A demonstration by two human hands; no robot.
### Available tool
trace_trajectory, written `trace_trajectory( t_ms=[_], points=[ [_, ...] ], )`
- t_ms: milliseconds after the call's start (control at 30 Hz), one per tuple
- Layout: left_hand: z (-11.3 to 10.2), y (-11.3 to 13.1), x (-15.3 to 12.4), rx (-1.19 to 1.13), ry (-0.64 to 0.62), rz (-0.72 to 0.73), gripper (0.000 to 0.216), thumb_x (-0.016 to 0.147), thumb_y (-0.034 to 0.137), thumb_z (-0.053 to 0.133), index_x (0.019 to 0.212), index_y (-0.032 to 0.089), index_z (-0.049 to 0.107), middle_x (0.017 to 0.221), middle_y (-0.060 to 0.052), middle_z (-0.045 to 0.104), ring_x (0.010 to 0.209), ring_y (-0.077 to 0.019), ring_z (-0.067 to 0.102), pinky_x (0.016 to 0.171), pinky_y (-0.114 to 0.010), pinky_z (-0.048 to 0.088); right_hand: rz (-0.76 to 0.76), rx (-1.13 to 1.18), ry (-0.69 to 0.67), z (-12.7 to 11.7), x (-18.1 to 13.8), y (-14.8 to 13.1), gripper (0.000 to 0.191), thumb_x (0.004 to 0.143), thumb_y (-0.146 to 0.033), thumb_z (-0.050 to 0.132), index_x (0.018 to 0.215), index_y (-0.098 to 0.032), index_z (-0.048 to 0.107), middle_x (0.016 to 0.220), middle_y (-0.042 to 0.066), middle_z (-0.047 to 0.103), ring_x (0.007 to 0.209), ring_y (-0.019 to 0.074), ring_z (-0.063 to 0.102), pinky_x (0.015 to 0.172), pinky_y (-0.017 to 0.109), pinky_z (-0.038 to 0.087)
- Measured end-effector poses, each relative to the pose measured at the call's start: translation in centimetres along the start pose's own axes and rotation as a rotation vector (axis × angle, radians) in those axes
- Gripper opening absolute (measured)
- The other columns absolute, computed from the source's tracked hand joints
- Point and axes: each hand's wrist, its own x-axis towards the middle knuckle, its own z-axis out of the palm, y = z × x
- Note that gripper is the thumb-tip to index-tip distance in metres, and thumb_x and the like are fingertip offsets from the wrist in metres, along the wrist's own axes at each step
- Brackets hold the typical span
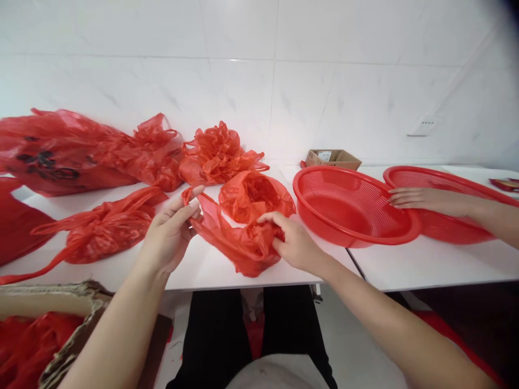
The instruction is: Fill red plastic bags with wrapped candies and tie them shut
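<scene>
A crumpled red plastic bag (247, 246) lies at the front edge of the white table, stretched between my two hands. My left hand (172, 227) pinches its twisted handle end, held a little above the tabletop. With thumb and fingers closed, my right hand (294, 237) grips the bag's bunched right side. What is inside the bag cannot be made out. Just behind it sits another red bag (259, 194), its mouth rolled open. Left of my left hand lies a tied red bag (109, 229) with long handles.
Several red bags (214, 154) are heaped along the wall. A red plastic basket (348, 210) stands to the right, with a second basket (438, 178) touched by another person's hand (421, 200). Behind is a small cardboard box (332, 158); a larger carton (48, 297) stands at lower left.
</scene>
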Motion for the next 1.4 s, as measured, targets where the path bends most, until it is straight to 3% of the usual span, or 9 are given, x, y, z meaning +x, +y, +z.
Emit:
trace_trajectory(
  t_ms=[267,500,633,733,867,1000,1133,1300,1400],
  points=[
    [-1.0,0.5,0.9,-0.061,0.061,0.093,0.025,0.073,0.013,0.070,0.099,0.014,0.073,0.062,0.004,0.053,0.056,-0.0055,0.051,0.054,-0.012,0.046,0.092,-0.002,-0.040,-5.9,1.6,-2.3,0.034,0.079,-0.021,0.063,0.113,-0.027,0.059,0.117,0.003,0.065,0.111,0.0209,0.061,0.096,0.041,0.048],
    [0.5,4.1,1.3,0.053,0.004,0.353,0.009,0.079,0.011,0.066,0.072,0.014,0.070,0.066,0.000,0.063,0.061,-0.0083,0.057,0.059,-0.017,0.049,0.005,0.282,0.480,-10.4,4.2,-3.6,0.008,0.082,-0.022,0.063,0.090,-0.020,0.060,0.079,-0.002,0.065,0.071,0.0107,0.063,0.069,0.026,0.051],
    [2.7,6.1,1.7,0.105,-0.006,0.528,0.010,0.080,0.011,0.067,0.071,0.015,0.070,0.076,-0.001,0.067,0.074,-0.0108,0.063,0.076,-0.022,0.052,-0.041,0.123,0.315,-9.7,5.4,-5.3,0.006,0.081,-0.018,0.062,0.086,-0.019,0.061,0.077,-0.002,0.064,0.070,0.0110,0.061,0.063,0.025,0.048],
    [3.9,6.8,2.4,0.146,-0.136,0.437,0.004,0.083,0.015,0.066,0.083,0.016,0.070,0.089,-0.003,0.068,0.087,-0.0145,0.066,0.085,-0.027,0.051,-0.136,0.019,0.252,-9.4,6.5,-7.0,0.004,0.083,-0.017,0.060,0.085,-0.019,0.062,0.079,0.000,0.064,0.075,0.0123,0.061,0.068,0.027,0.049],
    [5.0,7.4,3.6,0.388,-0.499,0.228,0.040,0.084,0.025,0.068,0.123,0.022,0.059,0.084,-0.001,0.068,0.080,-0.0159,0.066,0.077,-0.032,0.051,-0.253,0.008,0.109,-9.0,8.1,-9.2,0.008,0.086,-0.015,0.054,0.086,-0.019,0.060,0.080,-0.001,0.063,0.077,0.0113,0.060,0.070,0.026,0.048],
    [6.5,7.1,4.1,0.747,-0.765,-0.035,0.030,0.069,0.024,0.080,0.098,0.019,0.070,0.072,0.000,0.063,0.063,-0.0155,0.059,0.059,-0.026,0.048,-0.372,0.018,-0.313,-7.0,9.4,-11.0,0.013,0.085,-0.009,0.049,0.085,-0.019,0.058,0.085,-0.002,0.063,0.077,0.0093,0.058,0.072,0.025,0.048],
    [7.4,6.1,4.2,0.791,-0.677,-0.110,0.009,0.075,0.030,0.074,0.076,0.022,0.073,0.062,-0.002,0.057,0.051,-0.0143,0.047,0.045,-0.026,0.039,-0.386,0.133,-0.262,-5.2,9.9,-10.8,0.015,0.089,-0.013,0.046,0.101,-0.021,0.053,0.085,-0.003,0.057,0.077,0.0090,0.055,0.071,0.024,0.048],
    [6.4,5.7,4.9,0.565,-0.618,-0.133,0.031,0.086,0.042,0.062,0.067,0.019,0.066,0.048,0.004,0.034,0.039,-0.0071,0.027,0.038,-0.022,0.024,-0.194,0.165,-0.209,-4.5,9.6,-6.7,0.021,0.088,-0.020,0.050,0.108,-0.023,0.050,0.092,0.000,0.059,0.079,0.0117,0.057,0.072,0.028,0.048],
    [5.7,5.4,5.3,0.506,-0.611,-0.177,0.031,0.088,0.043,0.059,0.070,0.019,0.065,0.045,0.003,0.041,0.039,-0.0088,0.038,0.041,-0.022,0.033,-0.161,0.187,-0.141,-4.3,8.5,-5.8,0.014,0.085,-0.016,0.051,0.098,-0.022,0.050,0.086,-0.001,0.057,0.078,0.0117,0.056,0.071,0.028,0.048]
  ],
)
